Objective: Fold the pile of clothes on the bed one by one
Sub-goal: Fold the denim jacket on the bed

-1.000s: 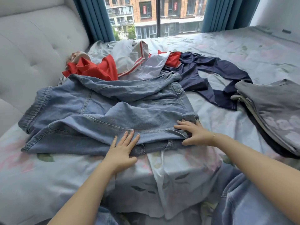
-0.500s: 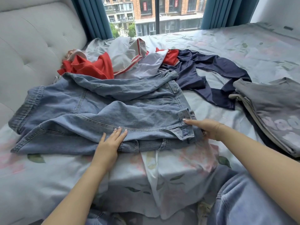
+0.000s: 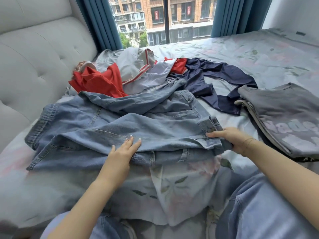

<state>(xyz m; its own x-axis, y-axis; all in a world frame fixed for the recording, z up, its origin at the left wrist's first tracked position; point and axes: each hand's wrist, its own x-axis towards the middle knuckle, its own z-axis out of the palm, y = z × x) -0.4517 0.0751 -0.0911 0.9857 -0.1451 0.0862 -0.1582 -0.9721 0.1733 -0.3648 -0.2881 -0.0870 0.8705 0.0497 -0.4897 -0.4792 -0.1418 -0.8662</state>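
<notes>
One pair of blue jeans point(image 3: 120, 128) at centre; two hands, left hand point(image 3: 122, 152) at 7 o'clock and right hand point(image 3: 231, 140) at 4 o'clock; one red garment point(image 3: 98, 81) at 11 o'clock; one navy garment point(image 3: 207, 78) at 1 o'clock; one folded grey T-shirt point(image 3: 283, 118) at 3 o'clock; two teal curtains, left curtain point(image 3: 100, 21) and right curtain point(image 3: 240, 14), at 12 o'clock.

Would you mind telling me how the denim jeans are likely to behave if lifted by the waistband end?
The denim jeans would probably sag, not hold shape: they lie in soft folds. They look fairly heavy, being thick and layered. The legs would likely trail, since only the right hand grips the waistband while the left hand rests flat.
</notes>
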